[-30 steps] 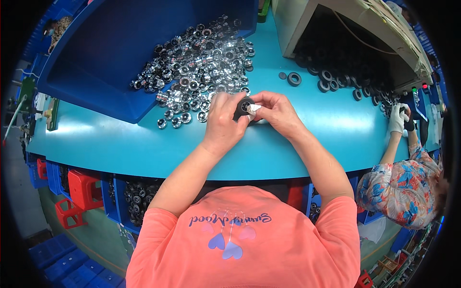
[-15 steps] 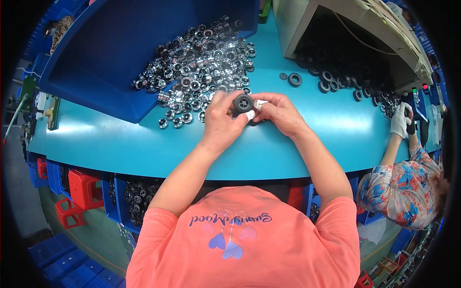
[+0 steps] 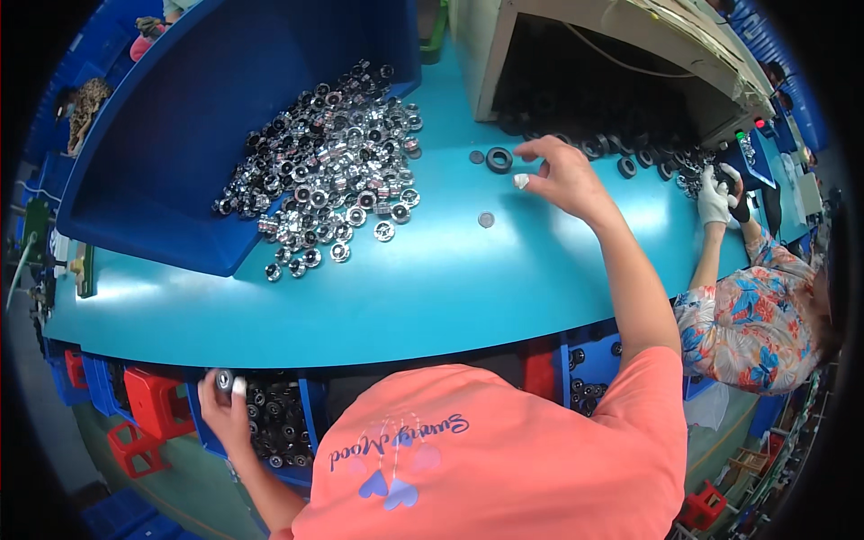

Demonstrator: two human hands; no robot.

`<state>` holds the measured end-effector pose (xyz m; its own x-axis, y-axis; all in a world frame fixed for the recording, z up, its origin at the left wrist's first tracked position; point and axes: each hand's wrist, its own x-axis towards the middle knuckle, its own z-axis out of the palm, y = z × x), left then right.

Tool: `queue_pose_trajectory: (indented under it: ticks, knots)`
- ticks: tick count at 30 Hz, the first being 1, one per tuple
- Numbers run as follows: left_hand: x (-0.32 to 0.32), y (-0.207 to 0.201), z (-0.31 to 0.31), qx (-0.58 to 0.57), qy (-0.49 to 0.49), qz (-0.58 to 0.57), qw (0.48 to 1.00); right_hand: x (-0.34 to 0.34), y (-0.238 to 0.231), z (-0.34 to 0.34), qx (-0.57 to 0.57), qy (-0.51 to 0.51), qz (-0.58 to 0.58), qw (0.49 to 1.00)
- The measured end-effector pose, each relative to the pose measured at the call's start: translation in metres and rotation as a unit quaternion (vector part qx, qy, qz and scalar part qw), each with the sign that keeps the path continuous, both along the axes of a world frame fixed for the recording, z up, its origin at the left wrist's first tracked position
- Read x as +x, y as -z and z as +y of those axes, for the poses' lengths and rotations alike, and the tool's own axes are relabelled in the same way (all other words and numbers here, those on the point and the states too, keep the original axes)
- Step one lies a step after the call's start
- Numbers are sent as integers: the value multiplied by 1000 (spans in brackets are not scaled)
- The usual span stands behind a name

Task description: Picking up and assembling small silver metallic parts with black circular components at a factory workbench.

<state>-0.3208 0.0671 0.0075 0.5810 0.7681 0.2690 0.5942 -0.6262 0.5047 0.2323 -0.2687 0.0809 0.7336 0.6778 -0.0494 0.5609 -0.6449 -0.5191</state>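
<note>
My left hand (image 3: 223, 416) is down at the table's front edge on the left, its thumb and fingers closed on a small toy wheel (image 3: 225, 381) with a black tire. Beside it is a blue bin (image 3: 308, 409) of finished-looking black wheels (image 3: 273, 409). Over the table, my right hand (image 3: 565, 180) has thumb and fingers apart with nothing between them. Its fingertips are just right of a loose black rubber tire (image 3: 499, 160). White wrapping covers a thumb tip on each hand. Chrome wheel hubs (image 3: 333, 162) lie heaped across the table and the tipped blue tub.
The large blue tub (image 3: 135, 171) lies tipped at the left. More tires (image 3: 627, 166) spill from an open-fronted box (image 3: 490, 63). Small dark discs (image 3: 486, 219) lie on the teal table (image 3: 432, 297). At right, a co-worker's gloved hand (image 3: 715, 198) works close by.
My hands have parted. The left carried a wheel down to the bin at the left front; the right moved right and up to the loose tire, and opened. The view has shifted.
</note>
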Motion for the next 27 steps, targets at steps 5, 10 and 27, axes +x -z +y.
queue_pose_trajectory:
  ticks: [5, 10, 27]
  knots:
    - [-44, -2, -3, 114, -73, 163, 977, 6, 45, 8, 29, -10, -81, 996]
    - [117, -43, -48, -193, 86, -126, 969, -11, 29, 45, 87, -24, -32, 995]
    - [348, 3, -70, -773, 345, -350, 403, -76, 38, 108, 140, -69, 65, 986]
